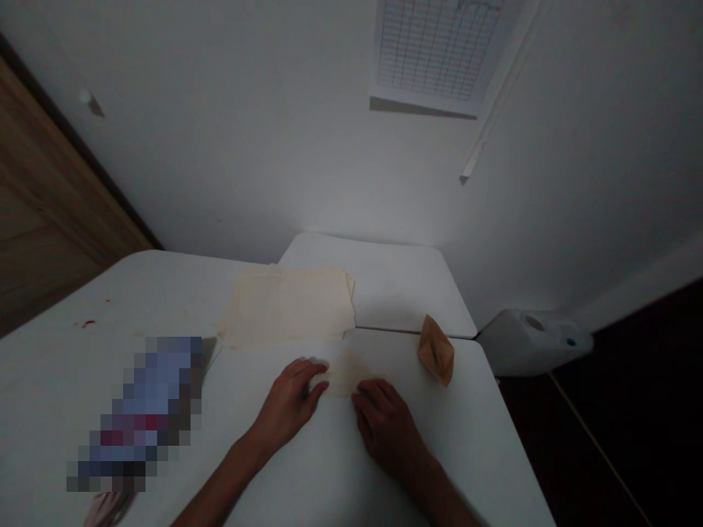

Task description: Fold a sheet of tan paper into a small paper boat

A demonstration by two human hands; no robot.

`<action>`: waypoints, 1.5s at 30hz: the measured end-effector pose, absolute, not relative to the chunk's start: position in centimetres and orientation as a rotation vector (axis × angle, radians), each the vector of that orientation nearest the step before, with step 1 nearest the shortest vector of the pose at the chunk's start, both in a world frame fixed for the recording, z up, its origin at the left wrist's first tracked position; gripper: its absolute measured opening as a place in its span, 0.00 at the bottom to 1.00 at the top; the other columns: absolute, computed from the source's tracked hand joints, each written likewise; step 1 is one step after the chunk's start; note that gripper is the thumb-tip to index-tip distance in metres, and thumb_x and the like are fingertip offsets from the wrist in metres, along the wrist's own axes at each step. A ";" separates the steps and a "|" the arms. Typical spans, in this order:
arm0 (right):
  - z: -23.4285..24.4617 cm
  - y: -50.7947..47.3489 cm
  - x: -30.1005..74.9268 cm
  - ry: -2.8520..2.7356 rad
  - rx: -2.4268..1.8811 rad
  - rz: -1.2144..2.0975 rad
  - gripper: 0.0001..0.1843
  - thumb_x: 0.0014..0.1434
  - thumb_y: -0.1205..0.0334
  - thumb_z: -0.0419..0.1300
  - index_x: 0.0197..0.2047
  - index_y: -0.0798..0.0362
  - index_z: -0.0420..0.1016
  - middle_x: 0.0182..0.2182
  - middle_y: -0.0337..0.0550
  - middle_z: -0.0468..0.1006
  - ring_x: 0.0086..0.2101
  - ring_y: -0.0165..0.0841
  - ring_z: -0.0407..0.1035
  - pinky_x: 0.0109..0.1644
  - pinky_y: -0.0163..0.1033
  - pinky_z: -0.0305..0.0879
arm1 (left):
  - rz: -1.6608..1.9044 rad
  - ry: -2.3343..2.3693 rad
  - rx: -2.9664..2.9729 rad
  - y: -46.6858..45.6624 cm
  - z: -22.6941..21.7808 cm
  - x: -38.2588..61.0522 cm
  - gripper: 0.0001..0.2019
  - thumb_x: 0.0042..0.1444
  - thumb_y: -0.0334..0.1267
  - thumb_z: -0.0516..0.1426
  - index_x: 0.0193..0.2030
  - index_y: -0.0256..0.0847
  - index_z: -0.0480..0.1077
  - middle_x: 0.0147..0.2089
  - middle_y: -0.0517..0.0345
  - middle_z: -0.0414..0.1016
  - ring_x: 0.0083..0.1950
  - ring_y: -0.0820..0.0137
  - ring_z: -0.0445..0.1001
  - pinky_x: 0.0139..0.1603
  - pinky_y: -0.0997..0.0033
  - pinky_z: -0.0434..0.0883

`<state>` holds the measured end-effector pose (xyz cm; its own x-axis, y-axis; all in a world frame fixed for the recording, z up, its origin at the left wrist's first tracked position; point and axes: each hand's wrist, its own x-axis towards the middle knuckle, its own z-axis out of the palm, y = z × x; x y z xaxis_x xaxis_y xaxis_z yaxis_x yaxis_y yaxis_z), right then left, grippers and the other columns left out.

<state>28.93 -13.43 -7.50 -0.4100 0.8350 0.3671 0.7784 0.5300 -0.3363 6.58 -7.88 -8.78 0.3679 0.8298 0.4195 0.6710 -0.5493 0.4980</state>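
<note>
A small piece of folded cream paper (341, 382) lies on the white table between my two hands. My left hand (296, 399) holds its left end, thumb near the lower edge and fingers near the upper one. At its right end, my right hand (387, 424) presses down with curled fingers, which hide that corner. Beyond the hands lies a stack of flat cream sheets (291, 304). To the right of my right hand stands a folded brown paper boat (436, 355).
The white table (247, 468) meets a second white tabletop (389, 274) along a seam. A blurred-out bluish item (154, 395) lies at left. A white plastic container (527, 340) stands off the right edge. A printed grid sheet (433, 51) hangs on the wall.
</note>
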 end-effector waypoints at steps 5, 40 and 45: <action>-7.2 -13.5 28.9 -2.336 -1.315 0.206 0.16 0.60 0.72 0.56 0.51 0.51 0.71 0.48 0.47 0.71 0.48 0.39 0.63 0.55 0.45 0.62 | 0.977 1.347 2.429 -7.8 -9.1 6.6 0.10 0.63 0.40 0.55 0.49 0.43 0.70 0.46 0.51 0.76 0.50 0.60 0.73 0.55 0.52 0.69; -7.1 -13.5 29.0 -2.361 -1.341 0.133 0.21 0.59 0.71 0.58 0.54 0.44 0.71 0.50 0.44 0.73 0.49 0.38 0.64 0.55 0.46 0.57 | 0.634 1.404 2.882 -11.8 -8.2 6.7 0.19 0.56 0.29 0.53 0.53 0.45 0.72 0.42 0.49 0.76 0.46 0.56 0.74 0.48 0.50 0.73; -7.2 -13.4 29.0 -2.374 -1.328 0.089 0.19 0.61 0.70 0.57 0.54 0.46 0.72 0.49 0.46 0.73 0.49 0.38 0.64 0.54 0.46 0.58 | 0.698 1.538 2.874 -11.9 -8.7 4.5 0.16 0.57 0.32 0.53 0.50 0.45 0.75 0.41 0.49 0.78 0.45 0.54 0.76 0.47 0.49 0.74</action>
